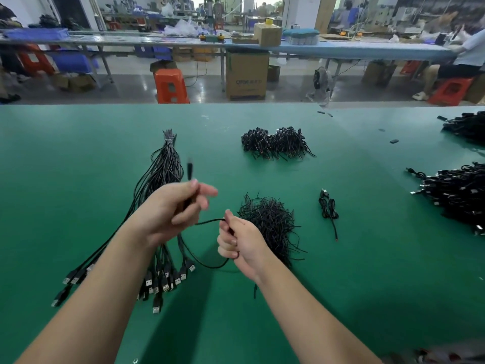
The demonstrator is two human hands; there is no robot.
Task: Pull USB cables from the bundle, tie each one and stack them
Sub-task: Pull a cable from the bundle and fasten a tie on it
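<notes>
Two hands work one USB cable (210, 261) above a green table (78, 153).

At left lies the tied bundle (164, 169), plugs toward the viewer. The left hand (173, 208) has its fingers curled round the cable's blurred end; the right hand (236, 240) grips its slack loop. Right of them sit a loose tie heap (270, 224), one tied cable (328, 207) and stacked cables (456, 193).

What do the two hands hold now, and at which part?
One black cable: the left hand grips it near one end, the right hand farther along its length.
</notes>
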